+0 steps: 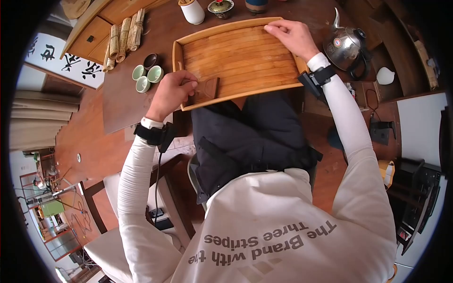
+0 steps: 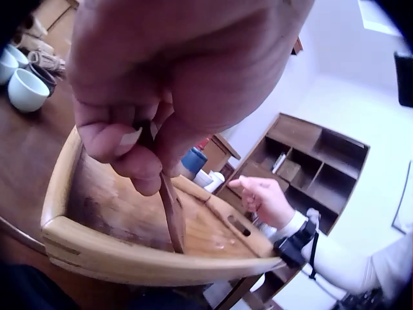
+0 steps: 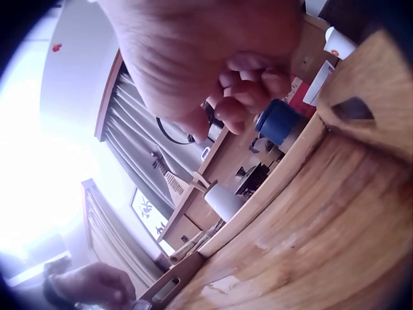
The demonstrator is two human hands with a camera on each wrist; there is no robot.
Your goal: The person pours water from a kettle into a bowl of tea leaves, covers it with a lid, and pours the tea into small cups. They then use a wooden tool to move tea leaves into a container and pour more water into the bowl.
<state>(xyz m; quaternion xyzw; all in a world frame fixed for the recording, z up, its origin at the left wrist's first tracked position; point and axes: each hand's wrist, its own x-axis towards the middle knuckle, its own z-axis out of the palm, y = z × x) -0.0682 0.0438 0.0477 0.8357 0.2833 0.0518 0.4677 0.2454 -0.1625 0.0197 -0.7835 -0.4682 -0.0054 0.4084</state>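
A shallow wooden tray (image 1: 238, 52) with raised sides and handle slots lies over the person's lap and the table's edge. Near its front left corner the left hand (image 1: 175, 90) pinches a thin, flat brown wooden scraper (image 1: 211, 88) between thumb and fingers. In the left wrist view the scraper (image 2: 173, 219) stands on edge, its lower end down by the tray's front wall. Above the far right corner of the tray hovers the right hand (image 1: 295, 38), fingers loosely bent. The right wrist view shows nothing held in its fingers (image 3: 235, 106).
Left of the tray stand several small green cups (image 1: 143, 84) and a dark cup (image 1: 151, 61), with rolled bamboo mats (image 1: 125, 37) behind. A steel kettle (image 1: 343, 47) is at right. Beyond the far rim are a white holder (image 1: 192, 12) and a lidded bowl (image 1: 220, 7).
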